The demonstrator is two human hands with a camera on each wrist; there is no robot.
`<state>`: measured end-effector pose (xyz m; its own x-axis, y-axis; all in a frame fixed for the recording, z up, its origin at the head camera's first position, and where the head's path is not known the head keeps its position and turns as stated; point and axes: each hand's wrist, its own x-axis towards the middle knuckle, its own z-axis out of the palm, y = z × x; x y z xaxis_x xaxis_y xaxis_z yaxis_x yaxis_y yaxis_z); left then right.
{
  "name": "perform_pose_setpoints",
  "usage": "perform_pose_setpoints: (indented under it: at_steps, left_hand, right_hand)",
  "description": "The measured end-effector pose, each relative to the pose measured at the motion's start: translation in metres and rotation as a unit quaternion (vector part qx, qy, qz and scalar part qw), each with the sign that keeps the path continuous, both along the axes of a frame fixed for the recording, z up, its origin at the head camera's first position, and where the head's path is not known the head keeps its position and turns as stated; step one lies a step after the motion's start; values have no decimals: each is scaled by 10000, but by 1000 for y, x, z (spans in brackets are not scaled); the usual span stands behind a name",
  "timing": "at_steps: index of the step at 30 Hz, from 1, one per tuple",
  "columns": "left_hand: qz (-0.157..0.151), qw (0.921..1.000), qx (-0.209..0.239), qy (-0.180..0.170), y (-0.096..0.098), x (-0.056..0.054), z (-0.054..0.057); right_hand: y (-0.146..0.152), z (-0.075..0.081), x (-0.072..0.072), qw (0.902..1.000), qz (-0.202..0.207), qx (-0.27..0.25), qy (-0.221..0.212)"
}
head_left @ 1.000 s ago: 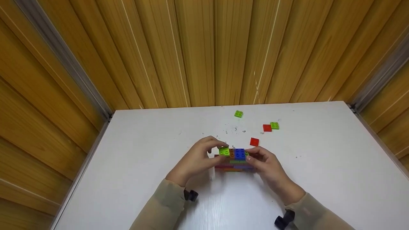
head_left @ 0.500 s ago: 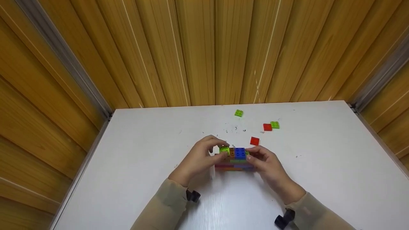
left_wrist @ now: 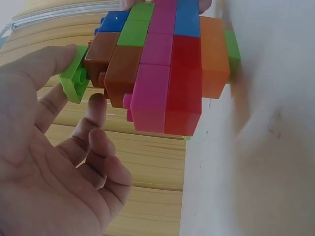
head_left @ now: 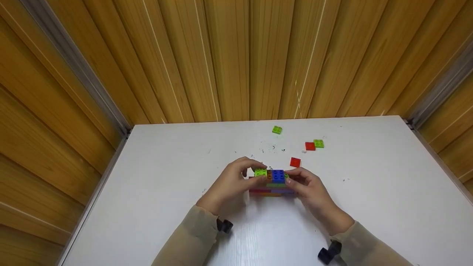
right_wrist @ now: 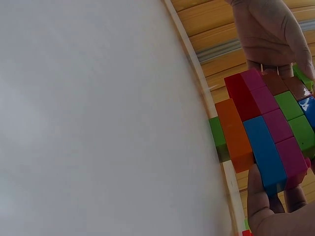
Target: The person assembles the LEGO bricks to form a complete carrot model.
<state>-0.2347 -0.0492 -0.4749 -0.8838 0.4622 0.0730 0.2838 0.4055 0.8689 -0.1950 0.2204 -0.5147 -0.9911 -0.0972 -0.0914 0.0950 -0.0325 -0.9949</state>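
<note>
A multi-coloured stack of toy building bricks [left_wrist: 167,64] stands in layers, with red, pink, orange, brown, green and blue pieces. My left hand [head_left: 231,183] pinches a light green brick [left_wrist: 74,81] between thumb and finger at the stack's upper left; its other fingers curl loosely below. In the left wrist view this brick sits tilted against the top brown brick [left_wrist: 102,49]; whether it is joined there I cannot tell. My right hand [head_left: 312,188] grips the stack's right end, near the blue top brick [head_left: 278,176]. A blue brick [right_wrist: 265,152] lies beside its fingers in the right wrist view.
Beyond the stack on the white table [head_left: 177,155] lie a red brick [head_left: 295,162], another red brick [head_left: 310,146] touching a green brick [head_left: 319,143], and a lone green brick [head_left: 277,129]. Small dark marks dot the tabletop. Wood-look panels [head_left: 236,62] rise behind the table.
The hands and the stack keep almost the same pose. The left forearm has shifted slightly right, and the whole view has drifted a little.
</note>
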Motion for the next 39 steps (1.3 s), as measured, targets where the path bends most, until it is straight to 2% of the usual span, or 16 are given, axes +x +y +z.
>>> perform_pose_setpoints:
  at_steps: [6, 20, 30, 39]
  left_hand:
    - [61, 9996, 134, -232, 0, 0, -1]
    - [201, 9998, -4, -39, 3, 0, 0]
    - [357, 9987, -52, -353, 5, 2, 0]
    - [228, 9997, -80, -42, 3, -2, -5]
  right_hand:
    - [0, 0, 0, 9999, -22, 115, 0]
    - [0, 1, 1, 10000, 47, -13, 56]
    - [3, 0, -1, 9999, 144, -3, 82]
    - [3, 0, -1, 9996, 246, 99, 78]
